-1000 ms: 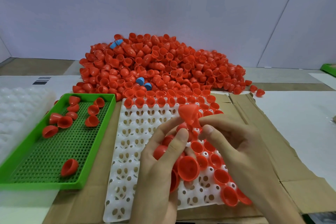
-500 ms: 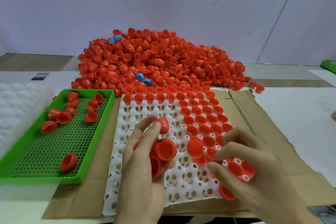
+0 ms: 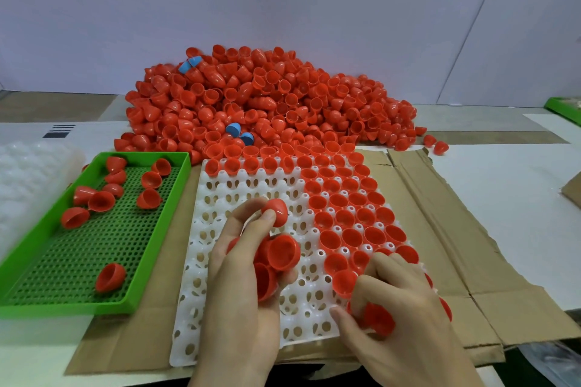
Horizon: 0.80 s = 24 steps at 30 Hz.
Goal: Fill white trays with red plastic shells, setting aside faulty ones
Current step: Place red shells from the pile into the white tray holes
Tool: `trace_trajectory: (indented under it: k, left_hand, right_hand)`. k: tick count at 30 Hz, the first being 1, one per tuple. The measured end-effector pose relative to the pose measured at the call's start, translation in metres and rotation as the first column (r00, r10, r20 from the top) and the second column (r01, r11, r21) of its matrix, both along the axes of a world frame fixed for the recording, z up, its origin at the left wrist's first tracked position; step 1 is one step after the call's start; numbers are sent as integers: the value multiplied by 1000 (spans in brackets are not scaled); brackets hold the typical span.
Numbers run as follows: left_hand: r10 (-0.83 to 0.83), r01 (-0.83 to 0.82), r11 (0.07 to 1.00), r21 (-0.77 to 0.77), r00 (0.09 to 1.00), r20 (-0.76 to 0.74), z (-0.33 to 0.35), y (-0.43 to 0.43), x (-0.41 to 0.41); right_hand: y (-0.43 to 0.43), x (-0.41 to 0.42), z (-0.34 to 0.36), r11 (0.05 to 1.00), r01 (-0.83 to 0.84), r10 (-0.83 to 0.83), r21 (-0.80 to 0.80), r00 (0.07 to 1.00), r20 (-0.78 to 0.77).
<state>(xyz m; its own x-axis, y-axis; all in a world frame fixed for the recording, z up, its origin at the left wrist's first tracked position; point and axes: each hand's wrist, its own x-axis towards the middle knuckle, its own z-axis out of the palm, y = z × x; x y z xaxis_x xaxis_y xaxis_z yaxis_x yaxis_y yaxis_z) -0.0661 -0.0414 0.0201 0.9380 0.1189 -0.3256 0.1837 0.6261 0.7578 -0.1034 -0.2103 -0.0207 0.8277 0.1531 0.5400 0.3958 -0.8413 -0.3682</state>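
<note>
Several red shells (image 3: 276, 253) sit bunched in the left hand (image 3: 242, 286), one pinched up at its fingertips (image 3: 267, 217) over the middle of the white tray (image 3: 220, 229). The right hand (image 3: 399, 317) presses a shell (image 3: 379, 320) down near the tray's front edge, fingers closed around it, though whether it is seated yet I cannot quite tell. The tray's right half is filled, its left half mostly bare (the green tray (image 3: 163, 236) beside its left edge holds rejects). Best done by setting each shell mouth-up, square into its cup, checking the rim for flaws first, and feeding the next one across from the left.
</note>
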Motion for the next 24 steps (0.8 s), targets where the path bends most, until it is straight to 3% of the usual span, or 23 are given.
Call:
trace_trajectory:
  k: [13, 20, 24]
  left_hand:
    - [9, -9, 1000, -2, 1000, -6, -1, 1, 0]
    - [38, -38, 999, -21, 999, -5, -1, 4, 0]
    - [42, -42, 999, -35, 999, -2, -1, 4, -1]
  right_hand:
    - [-2, -4, -1, 992, 26, -41, -120, 991, -128]
    - [-16, -4, 22, 986, 37, -17, 160, 992, -121]
    - [-30, -1, 30, 995, 36, -22, 95, 990, -142]
